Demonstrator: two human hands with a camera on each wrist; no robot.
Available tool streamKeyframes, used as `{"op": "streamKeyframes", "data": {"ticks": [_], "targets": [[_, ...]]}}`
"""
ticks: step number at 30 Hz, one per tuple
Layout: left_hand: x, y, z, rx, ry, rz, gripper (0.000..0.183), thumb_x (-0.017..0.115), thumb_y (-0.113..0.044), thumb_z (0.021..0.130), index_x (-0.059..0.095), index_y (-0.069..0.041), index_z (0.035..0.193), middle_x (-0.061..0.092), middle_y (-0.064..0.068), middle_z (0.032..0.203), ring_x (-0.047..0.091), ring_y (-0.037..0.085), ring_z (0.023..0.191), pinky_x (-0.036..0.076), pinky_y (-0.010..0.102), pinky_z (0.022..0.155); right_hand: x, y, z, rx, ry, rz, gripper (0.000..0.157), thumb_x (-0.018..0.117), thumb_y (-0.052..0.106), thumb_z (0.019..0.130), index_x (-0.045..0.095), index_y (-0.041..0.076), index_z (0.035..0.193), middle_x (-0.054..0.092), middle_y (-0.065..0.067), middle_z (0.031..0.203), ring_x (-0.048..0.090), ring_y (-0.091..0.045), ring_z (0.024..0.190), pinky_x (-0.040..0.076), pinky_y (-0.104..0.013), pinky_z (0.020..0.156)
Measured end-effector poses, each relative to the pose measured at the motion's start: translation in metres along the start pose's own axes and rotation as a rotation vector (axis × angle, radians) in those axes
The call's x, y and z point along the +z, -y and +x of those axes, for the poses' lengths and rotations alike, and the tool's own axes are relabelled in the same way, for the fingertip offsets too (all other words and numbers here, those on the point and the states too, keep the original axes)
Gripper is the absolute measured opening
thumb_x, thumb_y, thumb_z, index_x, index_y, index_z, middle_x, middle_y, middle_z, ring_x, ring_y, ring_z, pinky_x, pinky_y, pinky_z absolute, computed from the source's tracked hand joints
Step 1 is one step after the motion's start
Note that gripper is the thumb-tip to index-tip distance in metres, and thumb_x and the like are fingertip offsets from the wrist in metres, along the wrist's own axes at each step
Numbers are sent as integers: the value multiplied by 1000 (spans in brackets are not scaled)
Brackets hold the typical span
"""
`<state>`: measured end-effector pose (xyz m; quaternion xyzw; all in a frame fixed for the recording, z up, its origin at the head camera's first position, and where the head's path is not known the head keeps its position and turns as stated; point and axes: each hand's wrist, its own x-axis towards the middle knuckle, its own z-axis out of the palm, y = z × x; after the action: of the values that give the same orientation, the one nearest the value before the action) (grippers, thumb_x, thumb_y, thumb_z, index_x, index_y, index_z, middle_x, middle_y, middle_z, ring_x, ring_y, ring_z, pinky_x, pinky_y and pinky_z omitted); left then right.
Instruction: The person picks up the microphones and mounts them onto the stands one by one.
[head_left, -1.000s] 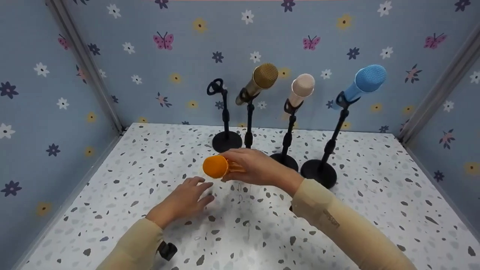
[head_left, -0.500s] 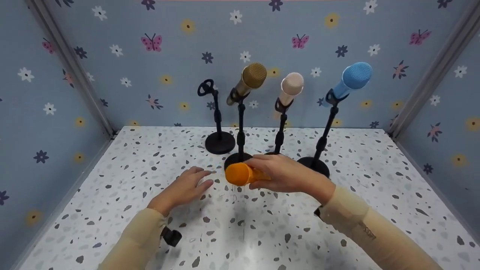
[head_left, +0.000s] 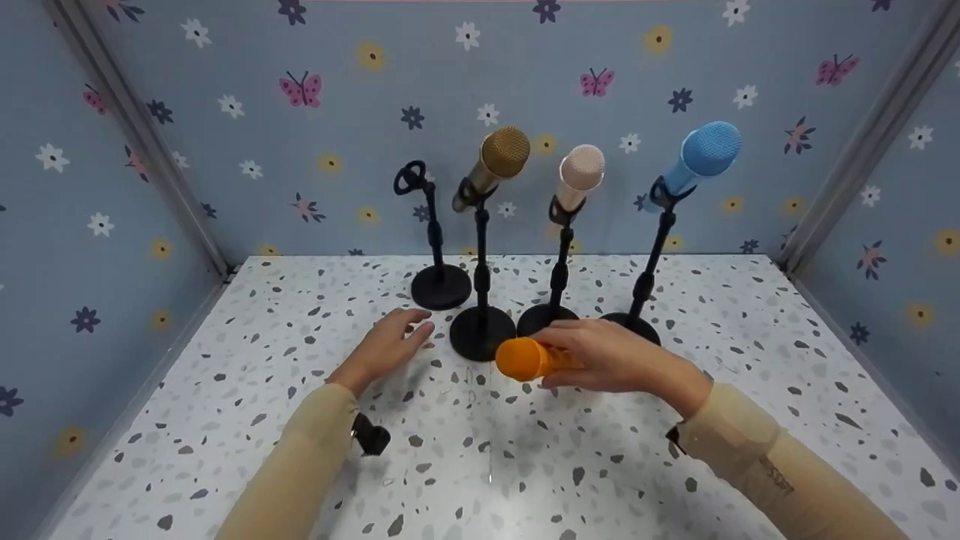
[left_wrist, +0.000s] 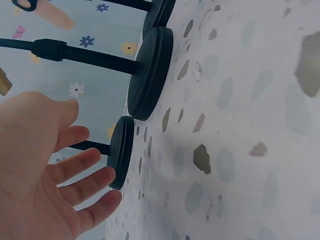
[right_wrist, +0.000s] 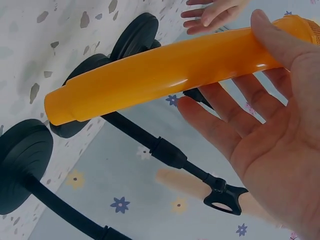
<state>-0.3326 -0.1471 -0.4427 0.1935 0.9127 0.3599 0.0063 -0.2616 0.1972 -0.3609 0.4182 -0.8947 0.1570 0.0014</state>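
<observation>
My right hand (head_left: 611, 356) grips an orange microphone (head_left: 523, 359) near its head, thumb on one side and fingers on the other. The right wrist view shows its long smooth handle (right_wrist: 150, 75) pointing away from the palm. My left hand (head_left: 388, 345) holds nothing; its fingers are loosely bent, near the bases of the two left stands. In the left wrist view the left palm (left_wrist: 35, 165) and spread fingers show beside a round black base (left_wrist: 121, 150). The leftmost black stand (head_left: 435, 232) has a bare clip (head_left: 410, 178) on top.
Three more black stands carry a gold microphone (head_left: 504, 154), a pale pink microphone (head_left: 581, 169) and a blue microphone (head_left: 710, 150). They stand in a row towards the back of the speckled white table (head_left: 300, 457). Flower-patterned panels (head_left: 247, 45) enclose the back and both sides.
My right hand has carried the orange microphone to the right, away from my left hand. The left hand has moved forward, towards the stand bases. The head view has shifted slightly.
</observation>
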Motion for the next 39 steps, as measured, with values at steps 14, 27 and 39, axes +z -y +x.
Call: {"op": "streamKeyframes", "data": {"ticks": [14, 27, 39], "targets": [[3, 7, 37, -172, -101, -153, 48, 43, -34, 110, 52, -1, 144, 52, 19, 143, 49, 35, 132, 38, 49, 111, -8, -3, -7, 105, 257, -7, 33, 82, 29, 87, 68, 21, 116, 66, 12, 99, 60, -9, 82, 53, -33, 78], [20, 8, 73, -165, -244, -351, 51, 49, -24, 108, 39, 6, 149, 52, 21, 138, 53, 32, 126, 44, 45, 105, -4, -14, -16, 34, 162, -128, 50, 89, 20, 79, 71, 24, 126, 65, 5, 102, 62, -15, 89, 53, -36, 78], [33, 10, 93, -177, -250, -255, 64, 51, -26, 107, 23, 3, 158, 41, 23, 149, 40, 33, 140, 29, 47, 118, 4, -20, -21, 27, 130, -172, 55, 89, 18, 78, 71, 26, 129, 67, 2, 105, 62, -21, 96, 53, -36, 79]]}}
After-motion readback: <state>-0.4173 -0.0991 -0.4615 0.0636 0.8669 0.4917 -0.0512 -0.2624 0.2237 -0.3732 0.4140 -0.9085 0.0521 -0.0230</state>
